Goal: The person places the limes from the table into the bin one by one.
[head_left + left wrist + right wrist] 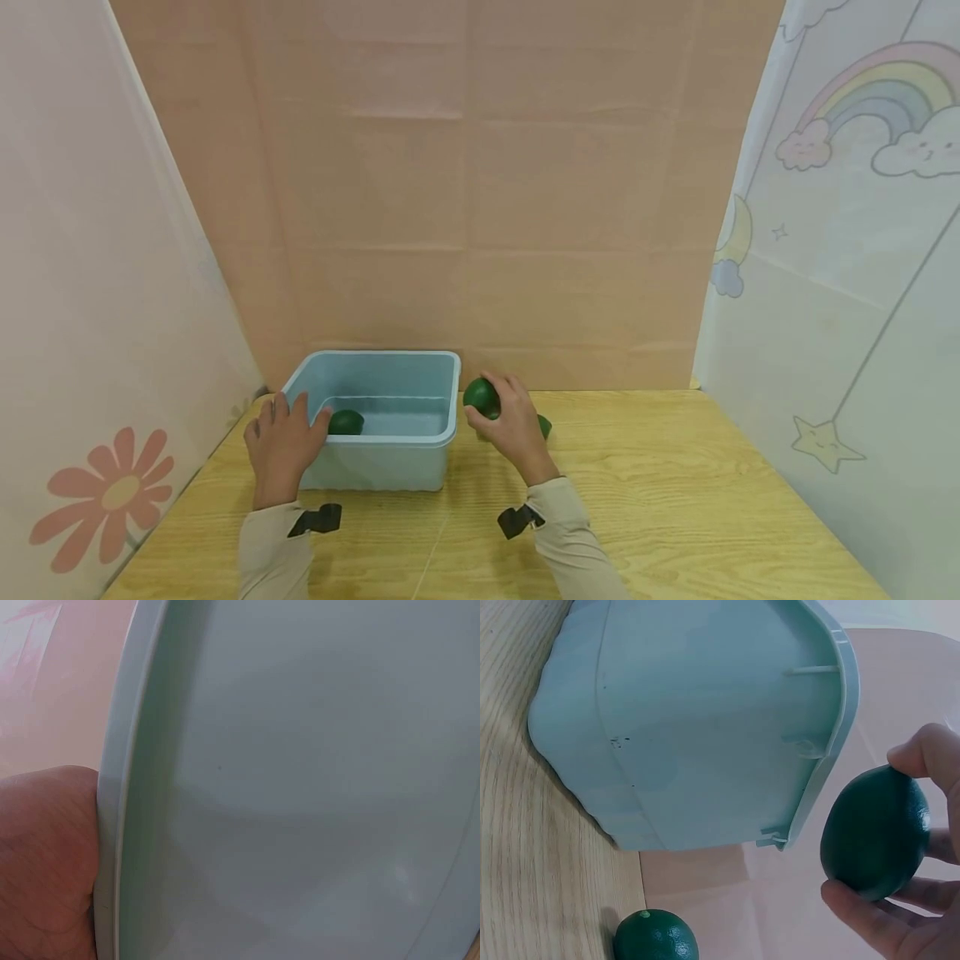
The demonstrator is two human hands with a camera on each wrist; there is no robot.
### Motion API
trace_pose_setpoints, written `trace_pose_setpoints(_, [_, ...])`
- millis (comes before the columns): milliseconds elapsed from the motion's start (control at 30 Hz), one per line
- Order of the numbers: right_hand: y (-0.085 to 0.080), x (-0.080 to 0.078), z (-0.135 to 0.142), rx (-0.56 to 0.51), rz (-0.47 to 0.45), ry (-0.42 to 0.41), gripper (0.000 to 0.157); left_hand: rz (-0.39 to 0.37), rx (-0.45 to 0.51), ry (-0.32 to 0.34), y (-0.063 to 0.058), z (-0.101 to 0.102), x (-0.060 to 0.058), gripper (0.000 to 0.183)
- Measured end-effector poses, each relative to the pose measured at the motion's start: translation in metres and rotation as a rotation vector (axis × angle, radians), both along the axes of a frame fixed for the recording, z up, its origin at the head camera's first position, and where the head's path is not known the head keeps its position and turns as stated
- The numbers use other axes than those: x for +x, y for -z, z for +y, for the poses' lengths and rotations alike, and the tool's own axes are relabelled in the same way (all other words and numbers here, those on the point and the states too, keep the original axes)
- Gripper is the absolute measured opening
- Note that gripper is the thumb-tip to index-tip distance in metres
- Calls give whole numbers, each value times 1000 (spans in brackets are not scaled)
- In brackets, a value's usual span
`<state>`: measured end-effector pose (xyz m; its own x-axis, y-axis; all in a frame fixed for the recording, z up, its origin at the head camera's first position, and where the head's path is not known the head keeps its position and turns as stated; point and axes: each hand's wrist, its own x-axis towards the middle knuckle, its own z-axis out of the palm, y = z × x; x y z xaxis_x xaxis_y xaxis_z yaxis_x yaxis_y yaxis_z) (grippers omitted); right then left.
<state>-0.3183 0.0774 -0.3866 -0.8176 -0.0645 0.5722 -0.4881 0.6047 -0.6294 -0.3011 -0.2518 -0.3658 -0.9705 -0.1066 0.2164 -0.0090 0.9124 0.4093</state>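
Observation:
My left hand (pixel 285 446) holds the left front corner of a light blue plastic bin (pixel 375 465), its thumb over the rim. In the left wrist view, part of the hand (pixel 49 862) lies against that rim (pixel 112 847). Inside the bin sits a dark green lime (pixel 347 422), near the thumb. Just right of the bin, my right hand (pixel 513 425) pinches another lime (pixel 481 397) between thumb and fingers, held up off the table. A further lime (pixel 656 935) rests on the table, mostly hidden behind the right hand in the head view.
The wood-grain table (pixel 637 492) carries the bin at its back left. An orange-brown sheet (pixel 465 183) stands upright behind it. Printed white sheets flank both sides, the left one (pixel 112 292) with a flower and the right one (pixel 847 333) with a star.

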Motion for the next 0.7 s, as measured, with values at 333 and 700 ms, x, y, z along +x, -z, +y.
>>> trace_pose_setpoints(333, [-2,2,-4,-15,65,-15,54,-12,-7,6,0,-1,-1,68])
trace_pose_setpoints(700, [-1,2,-6,-32,66,-37,55,-11,4,3,-2,0,1,67])
